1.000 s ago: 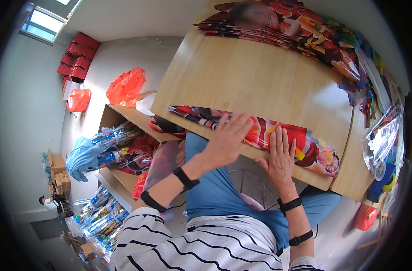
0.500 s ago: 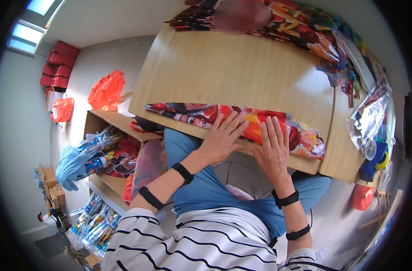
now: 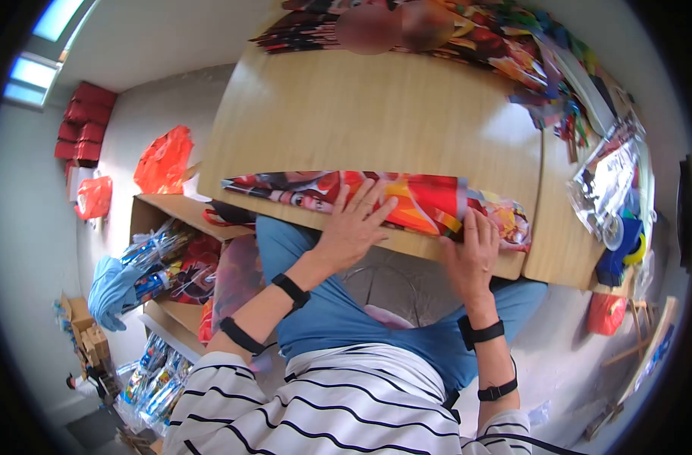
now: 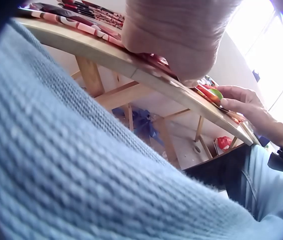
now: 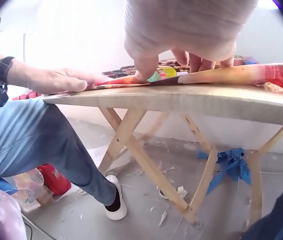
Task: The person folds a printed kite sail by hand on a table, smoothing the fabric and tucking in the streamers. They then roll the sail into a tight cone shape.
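A long folded strip of glossy printed sheet, mostly red and orange, lies along the near edge of the wooden table. My left hand rests on its middle with the fingers spread and straight. Farther right, my right hand has bent fingers over the strip and its thumb at the near edge, by a yellow-green patch. The left wrist view shows the right hand pinching that edge between thumb and fingers. What lies under both palms is hidden.
A stack of similar printed sheets covers the far side. Clear film and a blue tape dispenser are on the right. Left of the table stands an open cardboard box with wrapped bundles; red bags lie on the floor beyond.
My right hand has gone from lying flat with straight fingers to bent fingers at the strip's near edge. The left hand stays flat on the strip. The head view has shifted.
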